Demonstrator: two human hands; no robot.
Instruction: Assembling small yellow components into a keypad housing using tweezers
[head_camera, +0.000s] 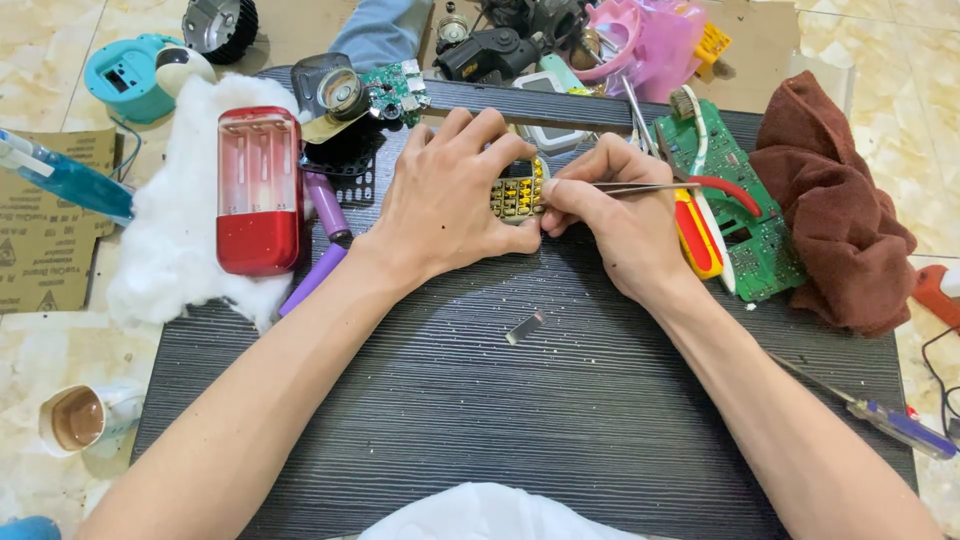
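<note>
My left hand (450, 195) grips a small circuit part with rows of yellow components (518, 196), holding it just above the dark ribbed board (520, 400). My right hand (610, 225) pinches metal tweezers (650, 187) whose tips meet that part at its right edge. The two hands touch at the fingertips. A small shiny metal piece (524, 327) lies on the board below them.
A red and clear battery case (258, 190) rests on white cotton (180, 250), with purple cells (322, 240) beside it. A green circuit board (745, 220), red-yellow pliers (700, 225) and brown cloth (835, 215) sit right. A screwdriver (880, 418), spray bottle (60, 180) and cup (80, 418) lie around.
</note>
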